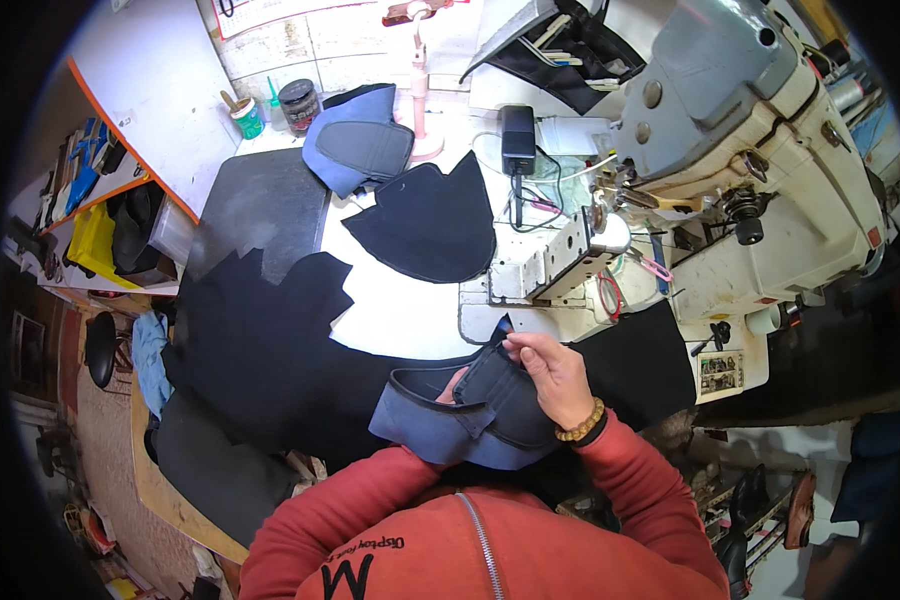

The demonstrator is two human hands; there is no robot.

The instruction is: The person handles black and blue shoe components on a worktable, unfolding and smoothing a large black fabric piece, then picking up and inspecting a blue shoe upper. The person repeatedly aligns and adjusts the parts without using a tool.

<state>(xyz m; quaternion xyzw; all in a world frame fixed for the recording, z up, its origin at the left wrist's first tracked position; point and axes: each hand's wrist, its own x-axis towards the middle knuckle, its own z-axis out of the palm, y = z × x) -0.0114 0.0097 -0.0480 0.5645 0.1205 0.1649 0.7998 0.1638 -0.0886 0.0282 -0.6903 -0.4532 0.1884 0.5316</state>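
Blue wrap (422, 418) lies leftward of the right hand (558, 382), fingers (518, 343) pinched on its black flap (492, 376); left hand (451, 386) inside, grip unclear.

In the upper left of the frame I see a dark jar (299, 106), a green tub (250, 121) and (lower down) a yellow container (89, 243).

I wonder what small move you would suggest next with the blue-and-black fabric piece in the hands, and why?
Perhaps gently draw the narrow black fabric flap outward: the right hand appears to pinch its upper end, while the left hand, mostly hidden, seems to support the curved blue-and-black fabric piece.
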